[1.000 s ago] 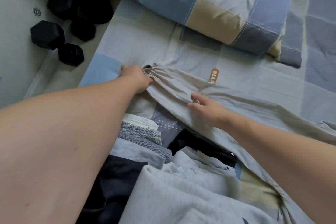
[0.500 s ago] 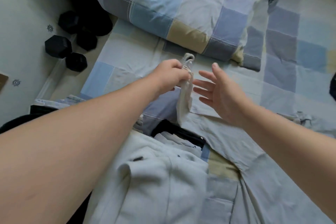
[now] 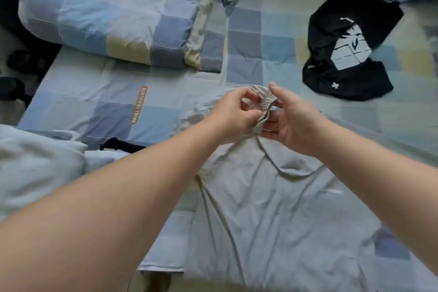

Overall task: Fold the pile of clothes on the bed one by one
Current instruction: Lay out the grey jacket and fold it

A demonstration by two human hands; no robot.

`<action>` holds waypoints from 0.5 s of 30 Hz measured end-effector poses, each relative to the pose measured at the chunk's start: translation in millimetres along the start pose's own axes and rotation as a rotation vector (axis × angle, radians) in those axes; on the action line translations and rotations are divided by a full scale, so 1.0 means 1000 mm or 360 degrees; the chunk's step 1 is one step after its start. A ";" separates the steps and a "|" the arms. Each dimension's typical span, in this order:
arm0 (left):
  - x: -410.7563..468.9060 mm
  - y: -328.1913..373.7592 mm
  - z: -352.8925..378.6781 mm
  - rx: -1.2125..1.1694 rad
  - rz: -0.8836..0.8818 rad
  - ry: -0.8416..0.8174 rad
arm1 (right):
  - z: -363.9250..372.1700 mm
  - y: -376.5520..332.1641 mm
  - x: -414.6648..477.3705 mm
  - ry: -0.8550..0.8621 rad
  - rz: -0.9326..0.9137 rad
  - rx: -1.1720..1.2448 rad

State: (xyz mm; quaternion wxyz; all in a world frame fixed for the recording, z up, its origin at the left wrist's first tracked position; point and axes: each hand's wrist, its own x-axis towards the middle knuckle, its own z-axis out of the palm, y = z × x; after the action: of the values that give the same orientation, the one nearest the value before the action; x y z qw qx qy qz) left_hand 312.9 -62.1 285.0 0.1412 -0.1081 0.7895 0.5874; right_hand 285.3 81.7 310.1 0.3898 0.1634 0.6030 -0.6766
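The pile of clothes (image 3: 35,168) lies heaped at the left edge of the bed (image 3: 94,102), pale grey-blue pieces on top and a strip of dark cloth showing at its far side. One piece is apart from it: a grey garment (image 3: 272,208) spread flat on the checked sheet in the near middle of the bed, its lower part running out of view at the bottom. Its gathered elastic waistband (image 3: 266,106) is lifted off the sheet between both hands. The left hand (image 3: 233,116) has its fingers curled and pinches the bunched band from the left. The right hand (image 3: 291,121) meets it from the other side, thumb on top of the band and fingers lying fairly straight beneath it, so that the band is nipped between them. The two hands are just beside each other, nearly touching. Farther off to the right a black T-shirt (image 3: 348,50) with a white print lies crumpled on the sheet. A rolled checked quilt (image 3: 106,7) lies across the far left of the bed.
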 end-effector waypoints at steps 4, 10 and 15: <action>-0.012 0.040 0.149 -0.0100 -0.0010 -0.0027 | -0.131 0.008 -0.062 0.0262 -0.0048 -0.0064; -0.022 0.071 0.305 0.0468 0.0230 -0.0058 | -0.290 0.030 -0.131 0.0704 -0.0094 -0.0228; 0.011 0.099 0.370 0.1005 0.0347 -0.0240 | -0.384 0.036 -0.170 0.0826 -0.0230 -0.0210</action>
State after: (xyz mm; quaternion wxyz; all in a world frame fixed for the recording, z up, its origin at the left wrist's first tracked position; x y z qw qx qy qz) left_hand 304.6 321.1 270.0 0.1622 0.0697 0.9266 0.3320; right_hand 324.8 501.1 318.6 0.1828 0.2619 0.7355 -0.5976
